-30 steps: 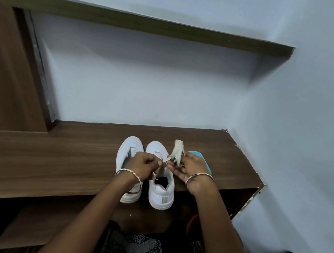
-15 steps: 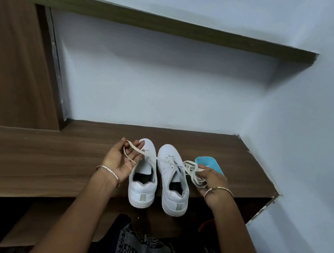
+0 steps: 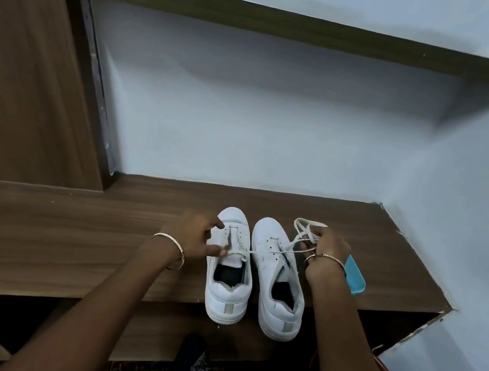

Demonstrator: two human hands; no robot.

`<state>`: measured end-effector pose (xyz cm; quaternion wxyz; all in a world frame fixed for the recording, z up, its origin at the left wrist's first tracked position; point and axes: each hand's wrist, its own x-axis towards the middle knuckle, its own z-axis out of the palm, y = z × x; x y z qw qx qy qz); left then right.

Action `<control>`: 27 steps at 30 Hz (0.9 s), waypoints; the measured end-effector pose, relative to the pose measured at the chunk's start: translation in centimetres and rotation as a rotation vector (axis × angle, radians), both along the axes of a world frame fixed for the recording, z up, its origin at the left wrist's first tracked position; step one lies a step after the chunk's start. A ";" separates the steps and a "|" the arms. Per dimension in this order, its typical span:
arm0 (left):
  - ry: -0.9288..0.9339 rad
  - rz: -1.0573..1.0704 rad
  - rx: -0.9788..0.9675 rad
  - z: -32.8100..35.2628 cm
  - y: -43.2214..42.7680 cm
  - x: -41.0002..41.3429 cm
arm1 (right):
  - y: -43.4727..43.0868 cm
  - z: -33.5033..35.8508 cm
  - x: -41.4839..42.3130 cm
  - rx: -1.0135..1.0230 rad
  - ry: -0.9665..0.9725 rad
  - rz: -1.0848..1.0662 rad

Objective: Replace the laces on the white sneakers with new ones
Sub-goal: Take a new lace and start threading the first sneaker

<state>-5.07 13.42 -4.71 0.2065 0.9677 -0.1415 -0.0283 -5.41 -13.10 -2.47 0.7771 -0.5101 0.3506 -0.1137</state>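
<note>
Two white sneakers stand side by side on a wooden shelf (image 3: 66,226), heels toward me: the left sneaker (image 3: 230,268) and the right sneaker (image 3: 277,279). A white lace (image 3: 303,231) runs across the right sneaker's eyelets. My left hand (image 3: 195,235) pinches one end of it over the left sneaker's tongue. My right hand (image 3: 328,249) grips the looped bundle of the same lace just right of the right sneaker.
A flat blue object (image 3: 354,278) lies on the shelf behind my right wrist. Walls close the shelf at the back and right; a wooden panel (image 3: 22,64) stands at left. An upper shelf (image 3: 266,19) runs overhead. The sneaker heels overhang the front edge.
My left hand has come in from left of the sneakers to over the left one, pinching the lace end. My right hand has lifted the lace bundle slightly. The camera has tilted down.
</note>
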 end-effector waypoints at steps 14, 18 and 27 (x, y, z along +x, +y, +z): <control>0.058 0.031 -0.606 0.9 -1.6 -2.8 | 4.1 -1.6 -3.1 -0.944 -0.307 0.758; 0.092 0.079 -0.654 1.9 -2.8 -3.0 | 6.1 -1.4 -3.4 -0.869 -0.370 0.859; 0.073 0.355 -0.506 1.7 -1.8 -4.4 | 5.5 -0.5 -5.0 -0.659 -0.411 0.814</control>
